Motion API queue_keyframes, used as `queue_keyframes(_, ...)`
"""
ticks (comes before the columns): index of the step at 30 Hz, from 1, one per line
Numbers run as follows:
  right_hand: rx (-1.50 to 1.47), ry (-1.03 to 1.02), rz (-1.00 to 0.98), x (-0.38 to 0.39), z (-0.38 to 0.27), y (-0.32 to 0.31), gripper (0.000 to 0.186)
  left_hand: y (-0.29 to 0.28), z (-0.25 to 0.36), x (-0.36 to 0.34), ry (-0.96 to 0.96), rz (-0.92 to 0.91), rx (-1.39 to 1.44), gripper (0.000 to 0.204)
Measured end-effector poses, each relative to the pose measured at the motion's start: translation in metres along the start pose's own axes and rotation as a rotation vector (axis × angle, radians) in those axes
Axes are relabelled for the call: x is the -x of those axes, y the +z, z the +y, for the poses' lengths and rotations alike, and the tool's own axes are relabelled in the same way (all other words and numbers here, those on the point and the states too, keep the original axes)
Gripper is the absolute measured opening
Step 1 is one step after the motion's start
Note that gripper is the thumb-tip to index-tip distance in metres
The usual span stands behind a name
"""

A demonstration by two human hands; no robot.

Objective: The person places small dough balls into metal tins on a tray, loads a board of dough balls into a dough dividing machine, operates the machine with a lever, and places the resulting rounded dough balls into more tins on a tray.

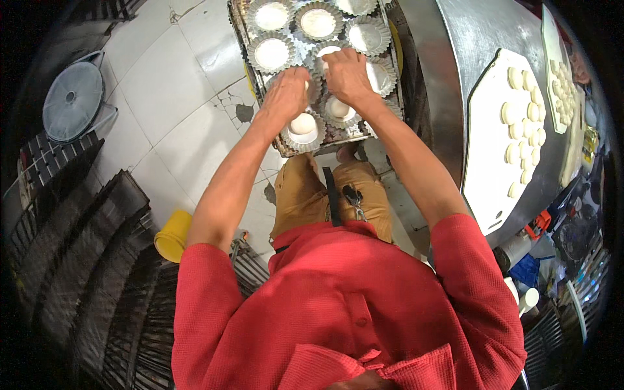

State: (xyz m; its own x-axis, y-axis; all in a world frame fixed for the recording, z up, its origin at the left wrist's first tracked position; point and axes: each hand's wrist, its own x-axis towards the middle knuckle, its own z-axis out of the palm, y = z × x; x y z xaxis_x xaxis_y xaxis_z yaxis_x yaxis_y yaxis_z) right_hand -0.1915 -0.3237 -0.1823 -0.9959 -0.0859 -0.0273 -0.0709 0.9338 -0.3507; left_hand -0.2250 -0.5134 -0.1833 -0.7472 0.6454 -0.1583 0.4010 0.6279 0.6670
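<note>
A dark metal baking tray (351,139) holds several fluted metal tins, with paper-white bottoms showing in some of the farther ones. Round pale dough balls sit in the two near tins: one dough ball (303,123) at the left, another dough ball (339,108) to its right. My left hand (287,95) is closed over a tin in the left row, a bit of pale dough showing by its thumb. Bent down into a tin beside it, my right hand (346,77) has its fingers curled together; whatever they hold is hidden.
On the right, a metal table (448,45) bears a white board (487,175) with several dough balls. Another narrow board (551,39) of smaller pieces lies beyond. At left are a round fan (73,101), a yellow bucket (173,236) and dark metal racks (84,260).
</note>
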Motion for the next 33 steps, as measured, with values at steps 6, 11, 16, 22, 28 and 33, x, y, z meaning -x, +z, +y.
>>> queue_keyframes(6,-0.072,0.065,0.237,0.043,0.022,-0.024,0.034,0.001,-0.002,0.008,0.066,0.004,-0.192,0.040)
queue_keyframes(11,-0.281,0.306,0.247,0.142,0.034,-0.110,0.016,0.021,0.060,0.009,0.230,0.246,-0.041,0.042)
queue_keyframes(16,-0.183,0.521,0.576,0.192,0.092,-0.240,0.019,0.031,0.204,-0.051,0.392,0.412,0.242,0.028)
queue_keyframes(22,0.012,0.709,0.346,0.278,0.223,-0.313,0.035,0.068,0.389,-0.150,0.435,0.232,0.095,0.032)
queue_keyframes(28,-0.032,0.545,0.331,0.304,0.254,-0.326,0.034,0.110,0.435,-0.171,0.402,0.025,0.207,0.033)
queue_keyframes(33,-1.166,0.785,0.609,0.323,0.276,-0.338,0.030,0.128,0.467,-0.173,-0.094,-0.290,1.157,0.035)
